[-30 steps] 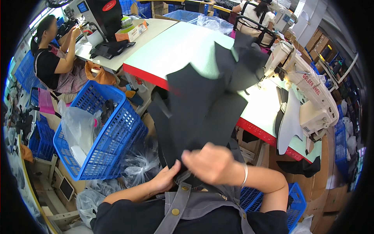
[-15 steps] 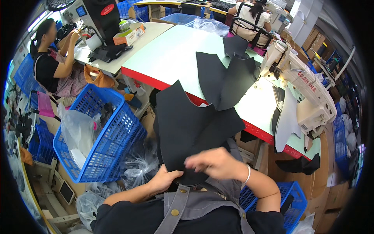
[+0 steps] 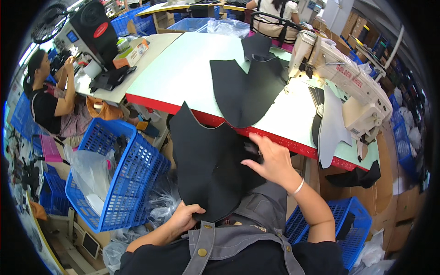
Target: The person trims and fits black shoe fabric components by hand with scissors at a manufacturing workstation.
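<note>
Left fingers [image 3: 196, 209] pinching, right fingers [image 3: 264, 144] spread

Your left hand [image 3: 185, 216] is at the near end of the held piece [image 3: 206, 169], just before your body, and your right hand [image 3: 275, 161] is near its right side; beyond them stretches the worktable [image 3: 167, 75], with a second piece [image 3: 250, 89] on its middle and the sewing machine [image 3: 341, 75] on its right part. On your left stands a basket [image 3: 133, 181] with a plastic bag [image 3: 89, 176] in it, and past that a co-worker [image 3: 48, 103] sits to the left of a side table [image 3: 110, 95], which stands beside the worktable and bears a carton [image 3: 132, 56]. Low by your right arm stands another basket [image 3: 360, 238], nearer to you than the worktable
</note>
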Demonstrator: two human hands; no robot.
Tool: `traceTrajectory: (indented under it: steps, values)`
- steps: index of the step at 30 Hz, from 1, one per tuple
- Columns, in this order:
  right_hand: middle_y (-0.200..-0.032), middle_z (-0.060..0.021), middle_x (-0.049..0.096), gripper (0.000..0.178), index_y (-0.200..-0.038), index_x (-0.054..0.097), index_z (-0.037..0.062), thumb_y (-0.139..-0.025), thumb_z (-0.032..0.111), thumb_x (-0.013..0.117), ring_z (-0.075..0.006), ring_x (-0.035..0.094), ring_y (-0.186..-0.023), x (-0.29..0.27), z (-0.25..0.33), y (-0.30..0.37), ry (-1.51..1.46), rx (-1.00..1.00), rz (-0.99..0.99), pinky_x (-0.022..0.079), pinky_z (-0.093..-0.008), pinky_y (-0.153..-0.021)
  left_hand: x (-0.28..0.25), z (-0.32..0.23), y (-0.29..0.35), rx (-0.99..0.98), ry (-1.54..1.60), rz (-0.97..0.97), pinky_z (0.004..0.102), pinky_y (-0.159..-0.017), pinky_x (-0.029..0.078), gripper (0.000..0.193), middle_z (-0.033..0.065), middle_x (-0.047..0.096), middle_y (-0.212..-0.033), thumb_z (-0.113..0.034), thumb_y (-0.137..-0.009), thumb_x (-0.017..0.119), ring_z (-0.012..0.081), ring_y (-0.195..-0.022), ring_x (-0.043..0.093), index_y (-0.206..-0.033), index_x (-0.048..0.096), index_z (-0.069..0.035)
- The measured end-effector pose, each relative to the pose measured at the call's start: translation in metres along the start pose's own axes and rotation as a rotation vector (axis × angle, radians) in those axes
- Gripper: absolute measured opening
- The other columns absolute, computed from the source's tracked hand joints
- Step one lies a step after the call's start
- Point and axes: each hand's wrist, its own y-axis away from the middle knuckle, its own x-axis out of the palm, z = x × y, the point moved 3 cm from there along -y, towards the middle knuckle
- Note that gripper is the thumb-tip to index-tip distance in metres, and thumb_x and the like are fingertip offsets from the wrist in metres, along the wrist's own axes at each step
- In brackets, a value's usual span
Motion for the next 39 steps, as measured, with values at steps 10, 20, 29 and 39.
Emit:
traceTrajectory:
  steps: [10, 20, 29, 39]
  values:
    - [-0.093, -0.0023, 0.061, 0.015, -0.089, 0.062, 0.0053, -0.076, 0.012, 0.065, -0.0135, 0.055, -0.067, 0.014, -0.020, -0.042, 0.304, -0.321, -0.231, 0.042, -0.0269, -0.052, 0.001, -0.004, 0.003, 0.034, -0.018, -0.008, 0.0413, -0.092, 0.047, 0.056, 0.0172, 0.054, -0.114, 0.017, -0.063, 0.050, 0.0312, -0.105, 0.056, -0.118, 0.047, 0.003]
    - [-0.102, -0.0078, 0.064, 0.013, -0.086, 0.055, 0.0067, -0.074, 0.010, 0.059, -0.0143, 0.058, -0.062, 0.036, -0.022, -0.055, 0.266, -0.409, -0.166, 0.048, -0.0280, -0.055, 0.002, -0.003, 0.004, 0.044, -0.016, -0.015, 0.0416, -0.093, 0.046, 0.055, 0.0168, 0.055, -0.114, 0.018, -0.063, 0.049, 0.0311, -0.106, 0.056, -0.117, 0.049, 0.003]
    - [-0.079, -0.0073, 0.055, 0.017, -0.083, 0.059, 0.0031, -0.067, 0.000, 0.063, -0.0253, 0.060, -0.065, 0.030, -0.033, -0.096, 0.041, -0.132, -0.106, 0.048, -0.0337, -0.056, 0.007, -0.006, 0.007, -0.064, 0.121, 0.071, 0.0418, -0.100, 0.039, 0.049, 0.0162, 0.053, -0.124, -0.013, -0.079, 0.050, 0.0288, -0.114, 0.052, -0.125, 0.046, 0.004]
    - [-0.070, -0.0057, 0.055, 0.019, -0.078, 0.061, 0.0067, -0.060, 0.007, 0.065, -0.0206, 0.057, -0.065, -0.020, 0.123, -0.013, -0.196, -0.600, 0.033, 0.048, -0.0301, -0.055, 0.010, -0.003, 0.006, 0.033, -0.159, 0.218, 0.0395, -0.102, 0.037, 0.058, 0.0085, 0.041, -0.136, -0.045, -0.094, 0.041, 0.0214, -0.122, 0.044, -0.137, 0.031, -0.007]
